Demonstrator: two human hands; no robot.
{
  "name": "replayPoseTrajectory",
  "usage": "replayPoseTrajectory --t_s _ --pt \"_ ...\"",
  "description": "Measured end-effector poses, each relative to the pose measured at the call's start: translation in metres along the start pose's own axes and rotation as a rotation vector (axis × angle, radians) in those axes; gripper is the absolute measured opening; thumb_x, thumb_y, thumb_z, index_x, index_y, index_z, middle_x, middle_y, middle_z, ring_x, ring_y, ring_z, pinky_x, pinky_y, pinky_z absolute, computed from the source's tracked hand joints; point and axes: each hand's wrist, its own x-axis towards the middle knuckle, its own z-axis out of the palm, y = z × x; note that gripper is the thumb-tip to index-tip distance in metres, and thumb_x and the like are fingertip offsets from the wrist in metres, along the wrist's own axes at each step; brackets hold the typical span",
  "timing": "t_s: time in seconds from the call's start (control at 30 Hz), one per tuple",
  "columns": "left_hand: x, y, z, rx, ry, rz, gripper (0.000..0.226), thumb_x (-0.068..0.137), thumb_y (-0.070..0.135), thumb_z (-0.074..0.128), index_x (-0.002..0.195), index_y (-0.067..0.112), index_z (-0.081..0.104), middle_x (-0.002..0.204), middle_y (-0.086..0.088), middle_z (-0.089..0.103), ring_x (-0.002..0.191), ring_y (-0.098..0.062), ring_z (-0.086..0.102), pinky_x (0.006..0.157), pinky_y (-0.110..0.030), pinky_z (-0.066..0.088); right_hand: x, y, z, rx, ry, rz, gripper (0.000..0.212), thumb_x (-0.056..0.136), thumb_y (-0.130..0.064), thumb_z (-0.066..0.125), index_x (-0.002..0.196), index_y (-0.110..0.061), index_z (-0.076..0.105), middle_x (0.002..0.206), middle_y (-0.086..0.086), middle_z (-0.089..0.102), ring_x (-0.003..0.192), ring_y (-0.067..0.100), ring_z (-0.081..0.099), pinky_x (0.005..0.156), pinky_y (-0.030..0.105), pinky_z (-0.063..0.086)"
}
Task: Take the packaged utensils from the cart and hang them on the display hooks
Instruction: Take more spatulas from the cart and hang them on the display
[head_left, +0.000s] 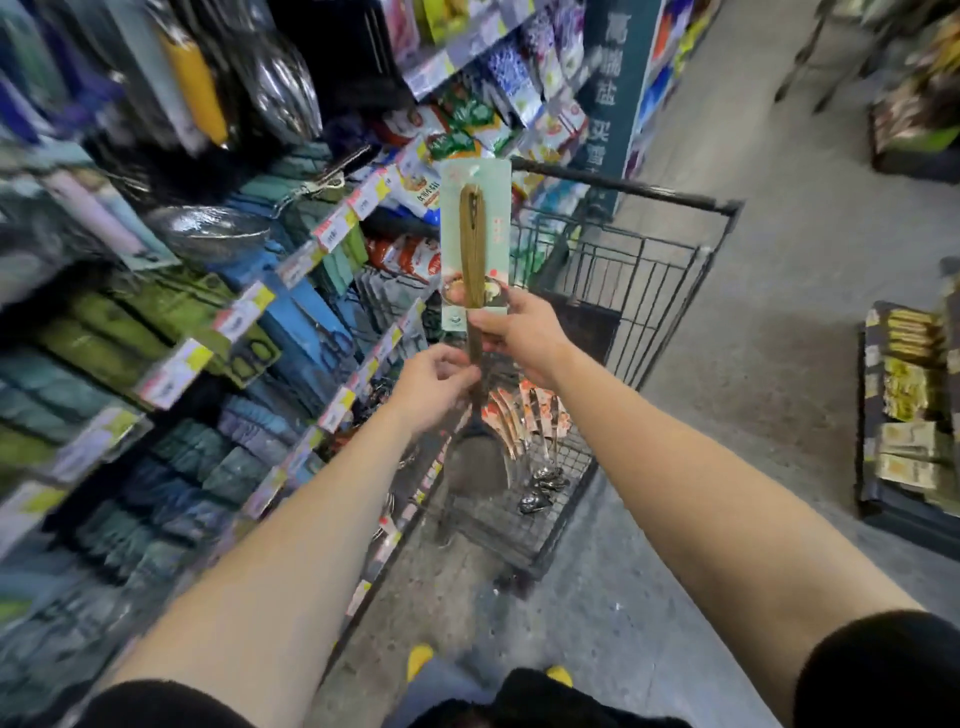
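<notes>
A packaged spatula (474, 244) with a wooden handle on a pale green card stands upright above the cart (670, 270). Its dark blade hangs down below my hands. My right hand (519, 327) pinches the card's lower edge and the handle. My left hand (434, 387) pinches the handle just below. More packaged utensils (524, 431), metal spoons on orange-and-white cards, lie in the cart's basket. Display hooks with hanging ladles and utensils (280, 88) are on the upper left, blurred.
Shelves on the left hold folded cloths (218, 457) with price tags (174, 371) along the edges. Food packets (467, 119) fill shelves beyond. A low display with boxes (906, 410) stands on the right across a grey aisle floor.
</notes>
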Motion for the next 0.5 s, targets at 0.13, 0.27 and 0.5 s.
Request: replayPoseTrajectory --t_s 0.13,0.27,0.5 --pt "-0.045 -0.01 -0.04 0.007 0.121 -0.028 0.014 0.092 0.019 0.076 0.091 0.021 0.062 0.093 -0.019 0.074 0.075 -0.021 0.067 0.07 -0.032 0.053 -0.015 -0.007 0.055 -0.047 -0.156 -0.009 0.032 0.09 0.001 0.071 0.121 -0.008 0.074 0.112 0.018 0.076 0.068 0.012 0.067 0.069 0.033 0.052" --pt "-0.094 -0.032 -0.088 -0.002 0.312 -0.024 0.015 0.089 0.017 0.078 0.089 0.02 0.063 0.082 -0.014 0.072 0.074 -0.023 0.065 0.071 -0.025 0.052 -0.033 -0.013 0.124 -0.082 -0.333 -0.031 0.028 0.091 0.004 0.069 0.112 -0.012 0.077 0.119 0.018 0.075 0.092 0.025 0.071 0.088 0.048 0.056" --pt "-0.242 -0.089 -0.18 -0.008 0.575 -0.049 0.013 0.093 0.024 0.074 0.101 0.015 0.069 0.093 -0.007 0.074 0.08 -0.017 0.068 0.075 -0.021 0.053 -0.119 -0.004 0.268 -0.169 -0.658 -0.04 0.031 0.094 0.003 0.068 0.114 -0.018 0.077 0.116 0.005 0.078 0.092 0.018 0.071 0.074 0.028 0.055"
